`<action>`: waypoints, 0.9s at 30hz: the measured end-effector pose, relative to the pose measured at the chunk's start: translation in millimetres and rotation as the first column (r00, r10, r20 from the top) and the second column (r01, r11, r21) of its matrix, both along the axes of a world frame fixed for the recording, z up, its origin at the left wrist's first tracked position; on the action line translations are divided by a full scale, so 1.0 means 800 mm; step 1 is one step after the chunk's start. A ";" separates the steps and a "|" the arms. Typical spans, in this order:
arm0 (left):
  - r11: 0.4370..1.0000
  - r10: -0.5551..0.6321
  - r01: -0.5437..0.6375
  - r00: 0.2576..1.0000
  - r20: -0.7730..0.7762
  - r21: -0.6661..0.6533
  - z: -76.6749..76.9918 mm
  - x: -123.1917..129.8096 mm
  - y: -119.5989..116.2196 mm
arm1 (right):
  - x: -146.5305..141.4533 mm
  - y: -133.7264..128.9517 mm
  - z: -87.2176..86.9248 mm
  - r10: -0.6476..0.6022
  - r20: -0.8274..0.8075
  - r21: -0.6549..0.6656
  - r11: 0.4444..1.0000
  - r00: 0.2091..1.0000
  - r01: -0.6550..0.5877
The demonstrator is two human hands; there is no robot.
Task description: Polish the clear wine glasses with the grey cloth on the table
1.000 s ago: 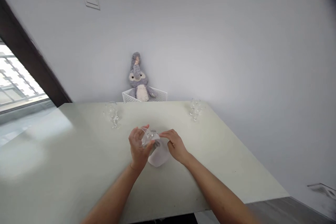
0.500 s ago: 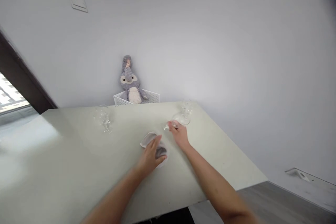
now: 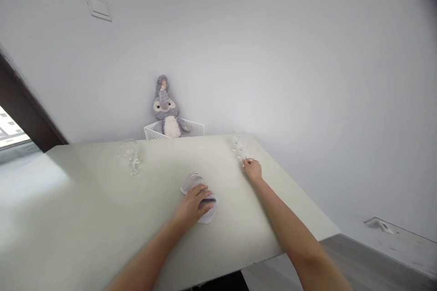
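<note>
My left hand (image 3: 194,204) rests over a pale grey cloth (image 3: 190,183) on the table, its fingers curled on the fabric and the thumb apart, with a fold between them. Further right, my right hand (image 3: 253,170) is closed on a clear stemmed glass (image 3: 243,167) by its stem or foot; the fingers partly cover it. This glass is at the near end of a group of clear glasses (image 3: 239,145) at the table's back right. Their exact outlines are faint against the pale top.
More clear stemmed glasses (image 3: 133,159) stand close together at the table's back left. Behind the pale table (image 3: 102,218), a grey plush toy (image 3: 171,126) sits in a white perforated basket (image 3: 195,129) against the wall. The table's right edge slopes down beside my right arm.
My right hand has moved right with the glass, from the middle to beside the other glasses, setting it upright from a tilt. My left hand has flattened slightly on the cloth.
</note>
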State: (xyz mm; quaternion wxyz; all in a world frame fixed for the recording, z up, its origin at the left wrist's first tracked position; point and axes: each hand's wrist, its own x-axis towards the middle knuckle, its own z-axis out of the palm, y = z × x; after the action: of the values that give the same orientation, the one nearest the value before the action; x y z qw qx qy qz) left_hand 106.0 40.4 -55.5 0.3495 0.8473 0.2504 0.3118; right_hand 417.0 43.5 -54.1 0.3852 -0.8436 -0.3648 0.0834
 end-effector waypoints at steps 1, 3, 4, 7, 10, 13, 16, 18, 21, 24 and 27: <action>0.999 0.034 -0.034 0.998 0.052 -0.007 0.002 0.000 0.001 | 0.001 0.002 -0.001 -0.005 -0.001 -0.005 1.000 1.000 0.005; 0.991 0.130 -0.124 0.975 0.179 -0.047 0.004 0.001 0.004 | 0.002 0.005 -0.002 -0.008 0.000 -0.014 1.000 1.000 0.008; 0.982 0.185 -0.173 0.955 0.230 -0.071 0.005 0.000 0.006 | 0.003 0.004 -0.002 -0.005 0.001 -0.018 1.000 1.000 0.005; 0.938 0.348 -0.325 0.889 0.299 -0.124 0.011 -0.009 0.017 | 0.003 -0.005 0.003 0.000 0.008 -0.017 1.000 1.000 0.000; 0.771 0.635 -0.479 0.632 0.444 -0.420 0.021 -0.030 0.037 | -0.011 -0.027 0.015 -0.006 0.032 0.022 1.000 0.999 0.005; 0.434 0.899 -0.252 0.178 0.399 -0.865 0.030 -0.056 0.064 | -0.054 -0.051 0.032 0.087 0.055 0.088 0.992 0.995 -0.091; 0.268 0.962 -0.023 0.060 0.266 -0.963 0.035 -0.081 0.092 | -0.118 -0.065 0.050 0.476 0.124 0.090 0.868 0.871 -0.488; 0.233 0.971 0.047 0.049 0.236 -0.971 0.037 -0.096 0.109 | -0.160 -0.068 0.057 0.729 0.224 -0.049 0.672 0.647 -0.739; 0.221 0.973 0.151 0.038 0.229 -0.963 0.041 -0.115 0.131 | -0.209 -0.063 0.056 0.835 0.358 -0.351 0.536 0.419 -0.768; 0.234 0.965 0.226 0.062 0.254 -0.946 0.045 -0.129 0.149 | -0.235 -0.053 0.048 0.830 0.425 -0.518 0.551 0.362 -0.655; 0.260 0.952 0.273 0.088 0.293 -0.926 0.048 -0.137 0.164 | -0.245 -0.049 0.043 0.840 0.422 -0.545 0.536 0.342 -0.645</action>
State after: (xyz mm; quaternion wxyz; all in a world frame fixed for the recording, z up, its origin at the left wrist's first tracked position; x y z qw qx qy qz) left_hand -4.0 171.3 -17.1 0.6696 0.0002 0.3584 0.6505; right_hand 221.2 4.7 -20.0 0.0272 -0.5960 -0.8025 0.0074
